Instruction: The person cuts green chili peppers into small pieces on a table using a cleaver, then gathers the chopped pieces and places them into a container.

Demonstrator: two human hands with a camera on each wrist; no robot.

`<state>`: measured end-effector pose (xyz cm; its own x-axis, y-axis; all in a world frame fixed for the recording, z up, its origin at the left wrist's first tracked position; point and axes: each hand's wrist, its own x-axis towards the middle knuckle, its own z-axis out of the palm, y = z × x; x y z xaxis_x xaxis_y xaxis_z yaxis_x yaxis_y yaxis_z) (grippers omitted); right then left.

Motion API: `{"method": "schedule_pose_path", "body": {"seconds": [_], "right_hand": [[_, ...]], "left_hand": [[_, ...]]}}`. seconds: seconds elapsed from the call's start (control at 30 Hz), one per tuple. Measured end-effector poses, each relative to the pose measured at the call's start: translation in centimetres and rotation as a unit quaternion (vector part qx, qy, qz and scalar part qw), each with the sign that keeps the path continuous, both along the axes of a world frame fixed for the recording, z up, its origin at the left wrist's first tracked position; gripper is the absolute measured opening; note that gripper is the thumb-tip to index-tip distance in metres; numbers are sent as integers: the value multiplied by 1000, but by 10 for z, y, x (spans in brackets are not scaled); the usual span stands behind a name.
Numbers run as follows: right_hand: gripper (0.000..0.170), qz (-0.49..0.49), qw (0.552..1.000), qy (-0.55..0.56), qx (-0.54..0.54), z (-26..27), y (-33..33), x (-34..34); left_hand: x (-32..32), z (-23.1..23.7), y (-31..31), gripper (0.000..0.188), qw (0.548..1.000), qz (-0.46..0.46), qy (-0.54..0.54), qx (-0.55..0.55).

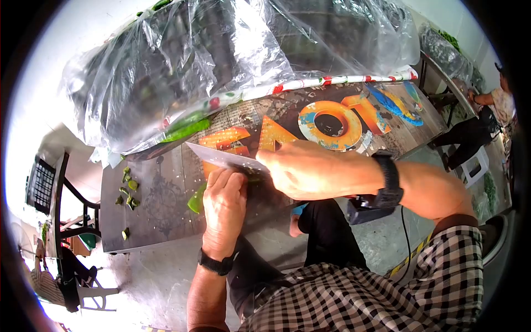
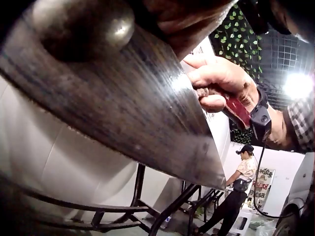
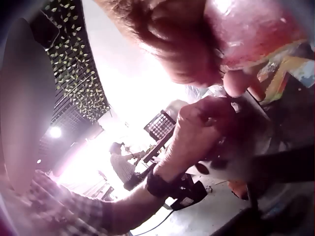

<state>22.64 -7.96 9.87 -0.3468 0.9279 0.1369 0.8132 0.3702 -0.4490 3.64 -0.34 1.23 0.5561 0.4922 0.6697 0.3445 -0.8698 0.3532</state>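
Observation:
My right hand point(image 1: 321, 169) grips the red handle point(image 2: 238, 112) of a wide-bladed kitchen knife point(image 1: 224, 157). The blade points left across the table, its tip raised, right beside my left fingers. My left hand point(image 1: 224, 207) lies with curled fingers over a light green pepper point(image 1: 195, 200), holding it near the table's front edge. One end of the pepper sticks out to the left of the hand; the rest is mostly hidden under the hand and blade. In the right wrist view, the left hand point(image 3: 197, 130) is close under the right.
Clear plastic sheeting point(image 1: 182, 61) covers a large heap along the table's back. Green pepper tops point(image 1: 130, 188) lie scattered at the left of the printed table point(image 1: 160, 205). A long green pepper point(image 1: 188, 130) lies by the sheeting. Other people sit or stand at both sides.

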Motion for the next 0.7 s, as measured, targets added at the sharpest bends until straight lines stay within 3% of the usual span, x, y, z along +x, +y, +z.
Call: {"method": "schedule_pose_path", "body": {"seconds": [0.13, 0.23, 0.37, 0.47, 0.67, 0.7], "right_hand": [[11, -11, 999, 18, 27, -8, 12, -6], [12, 26, 997, -36, 65, -14, 6, 2], [11, -41, 999, -23, -22, 0, -15, 9], [12, -38, 999, -1, 30, -6, -22, 14], [15, -63, 997, -15, 35, 5, -27, 16], [21, -55, 997, -38, 47, -2, -26, 19]], "left_hand": [[-2, 0, -1, 15, 1000, -1, 1, -10], [-1, 2, -1, 16, 1000, -5, 9, -14], [-3, 0, -1, 17, 1000, 0, 11, -3], [-3, 1, -1, 17, 1000, -5, 15, -1], [-3, -2, 0, 18, 1000, -13, -1, 11], [-3, -3, 1, 18, 1000, -13, 0, 8]]}}
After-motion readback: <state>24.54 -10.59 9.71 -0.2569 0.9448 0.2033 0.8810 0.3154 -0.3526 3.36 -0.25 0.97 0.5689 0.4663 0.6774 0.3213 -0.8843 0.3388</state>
